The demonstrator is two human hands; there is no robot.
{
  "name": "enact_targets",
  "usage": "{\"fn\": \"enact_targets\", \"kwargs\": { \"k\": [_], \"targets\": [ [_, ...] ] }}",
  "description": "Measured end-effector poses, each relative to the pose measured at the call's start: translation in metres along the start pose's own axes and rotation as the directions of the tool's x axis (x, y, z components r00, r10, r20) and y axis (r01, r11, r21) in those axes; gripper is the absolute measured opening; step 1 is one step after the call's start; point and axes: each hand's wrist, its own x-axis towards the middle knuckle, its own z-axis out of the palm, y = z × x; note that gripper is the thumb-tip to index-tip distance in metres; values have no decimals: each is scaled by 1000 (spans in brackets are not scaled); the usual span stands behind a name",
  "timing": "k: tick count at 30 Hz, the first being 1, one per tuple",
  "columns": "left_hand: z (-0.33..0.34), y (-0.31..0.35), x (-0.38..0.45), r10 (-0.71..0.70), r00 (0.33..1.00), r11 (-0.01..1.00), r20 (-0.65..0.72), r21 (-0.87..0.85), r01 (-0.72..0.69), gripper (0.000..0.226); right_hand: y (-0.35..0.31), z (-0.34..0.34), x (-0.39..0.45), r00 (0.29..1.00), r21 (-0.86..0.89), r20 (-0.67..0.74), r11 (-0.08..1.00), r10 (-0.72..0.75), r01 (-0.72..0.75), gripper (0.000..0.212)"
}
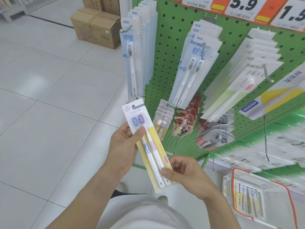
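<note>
A twin toothbrush pack [149,146] slants across the frame's lower middle. The left hand [123,146] grips its upper part, thumb on the front; the right hand [184,172] pinches its lower end. Behind stands a green pegboard [170,27]; a basket [257,194] sits lower right.

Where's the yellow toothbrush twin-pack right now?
Head view, centre: yellow toothbrush twin-pack tilted, left grip holding near its brush heads, right grip pinching its lower end, near the green pegboard.
</note>
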Motion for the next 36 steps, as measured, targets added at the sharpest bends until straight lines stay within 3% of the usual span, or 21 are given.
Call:
{"fn": "enact_targets", "kwargs": {
  "k": [3,7,11,13,16,19,21,25,28,31,36],
  "targets": [
    [3,0,-3,-49,997,993,65,-103,55,40,-2,4,-1,998,71,43,997,-41,38,43],
    [6,3,-7,-105,978,973,179,-183,138,46,-8,17,8,995,406,97,913,2,-41,58],
    [10,1,-8,-140,985,984,105,-95,150,57,-15,28,11,997,473,51,877,65,-81,56],
    [7,-3,-4,-106,992,994,71,10,106,65,-16,27,11,996,465,-13,883,86,-70,48],
    [0,-1,-1,-77,992,991,102,115,65,78,-16,25,10,987,247,-154,969,54,-15,44],
    [5,2,-3,-101,973,993,209,79,86,51,-11,21,11,959,52,-283,999,11,3,42],
    [8,2,-2,-92,980,986,175,153,66,31,-10,20,11,954,27,-299,999,-30,40,34],
    [9,1,0,-116,972,986,205,140,88,29,-11,12,10,946,51,-321,997,-44,64,26],
    [12,2,0,-165,955,983,245,120,139,37,-17,7,4,956,178,-293,982,-8,63,23],
    [15,4,3,-204,939,979,277,84,188,38,-20,4,2,956,262,-294,962,2,79,35],
    [16,9,10,-275,926,961,259,74,265,56,-19,3,4,954,305,-298,949,18,77,18]
  ]
}}
